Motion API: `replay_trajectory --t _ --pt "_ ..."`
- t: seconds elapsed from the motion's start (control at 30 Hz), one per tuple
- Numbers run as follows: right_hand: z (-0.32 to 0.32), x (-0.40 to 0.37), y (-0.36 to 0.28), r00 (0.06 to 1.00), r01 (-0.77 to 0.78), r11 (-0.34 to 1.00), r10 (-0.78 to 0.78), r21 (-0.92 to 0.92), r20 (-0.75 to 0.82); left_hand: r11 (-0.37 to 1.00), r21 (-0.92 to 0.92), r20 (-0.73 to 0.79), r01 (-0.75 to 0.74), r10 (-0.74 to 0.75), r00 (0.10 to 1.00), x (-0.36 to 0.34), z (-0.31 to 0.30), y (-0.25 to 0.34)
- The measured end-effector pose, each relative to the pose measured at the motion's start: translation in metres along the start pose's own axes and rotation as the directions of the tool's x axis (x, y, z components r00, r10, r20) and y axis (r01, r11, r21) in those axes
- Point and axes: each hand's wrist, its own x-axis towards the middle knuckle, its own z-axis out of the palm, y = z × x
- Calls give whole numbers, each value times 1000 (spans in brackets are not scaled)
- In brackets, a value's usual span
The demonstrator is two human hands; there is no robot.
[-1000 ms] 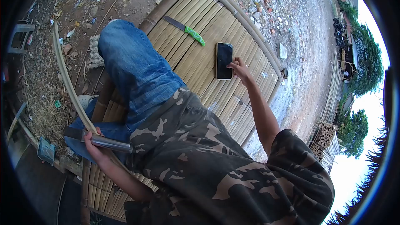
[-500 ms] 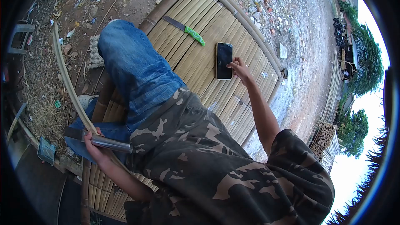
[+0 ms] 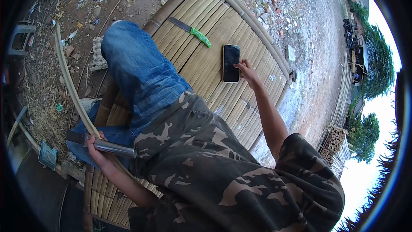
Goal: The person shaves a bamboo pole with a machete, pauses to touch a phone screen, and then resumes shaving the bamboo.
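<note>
My left hand point(image 3: 95, 149) is closed round a metal tube point(image 3: 112, 147), possibly a tool handle, plus a bamboo strip point(image 3: 68, 81). My right hand point(image 3: 245, 71) is half-open, fingertips touching the phone point(image 3: 231, 63).

Table point(image 3: 253, 30) was split bamboo, matt; phone point(image 3: 231, 63) glossy black glass; knife point(image 3: 189, 29) bare steel, green plastic handle; pipe point(image 3: 112, 147) smooth metal.

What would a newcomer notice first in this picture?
The right hand touches a black phone lying on the bamboo platform, with a green-handled knife on the slats beyond it. At lower left, the left hand grips a metal tube and a long curved bamboo strip.
</note>
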Motion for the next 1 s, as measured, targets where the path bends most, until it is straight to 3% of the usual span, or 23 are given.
replay_trajectory --t 0.33,0.4,0.5,0.6,0.8,1.0 --pt "0 -1 2 998 66 997 -67 -49 -20 1000 -17 -7 -20 20 1000 0 2 -2" --pt "0 -4 -4 999 -40 997 40 61 -1 1000 -9 3 -12 12 1000 1 -2 -1" --pt "-2 -2 -3 998 -59 993 58 98 6 1000 -4 -2 4 -4 1000 2 -3 -2" --pt "1 -2 0 1000 18 1000 -19 -25 -12 1000 -14 -17 8 -8 1000 2 -4 -2" --pt "-2 2 1 1000 -18 997 18 68 -1 1000 9 -20 2 -2 1000 0 0 0" --pt "-1 1 3 999 37 999 -37 -17 -14 1000 29 -23 -1 1 1000 -2 3 1"
